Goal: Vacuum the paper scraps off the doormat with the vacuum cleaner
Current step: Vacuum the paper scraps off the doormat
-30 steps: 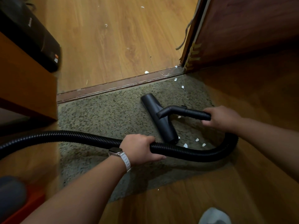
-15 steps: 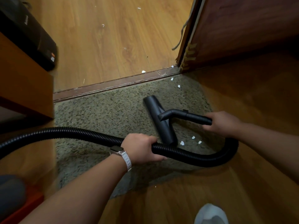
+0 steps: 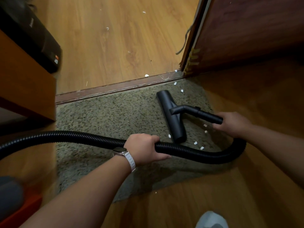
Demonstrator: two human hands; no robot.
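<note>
Head view: the left hand (image 3: 144,148) is clenched around the ribbed black hose (image 3: 74,137), fingers curled over its top. The right hand (image 3: 230,123) grasps the rigid tube (image 3: 209,116) just behind the nozzle (image 3: 172,116), which lies flat on the doormat (image 3: 107,117), just ahead of the left hand and to the inner side of the right.

The hose looks light and bendy and loops loosely past the right wrist, so it probably gives little steering. The stiff tube is the better place to hold and push from. The shaggy mat may drag on the nozzle and cling to the scraps.

The nozzle is a long, narrow, matte black bar with an angled neck. Small white paper scraps (image 3: 195,143) lie between the two hands near its closer end, and a couple lie beyond its far end.
</note>
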